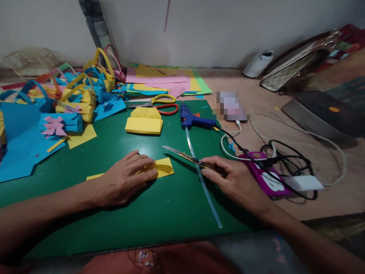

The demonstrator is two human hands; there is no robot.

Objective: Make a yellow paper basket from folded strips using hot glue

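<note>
Right hand [236, 184] clenched round a slim cutter [182, 154], handle partly covered, pointed blade bare. Left hand [124, 179] lies over a yellow paper strip [167, 167], curled near its right end, middle hidden; pinching or merely pressing, cannot tell. Strip rests on smooth green mat [99, 220], left of a translucent glue stick [207, 196].

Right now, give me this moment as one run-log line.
left hand: on yellow paper strip | right hand: holding craft knife, blade exposed | glue gun: on green mat | folded yellow piece: beyond strip
</note>
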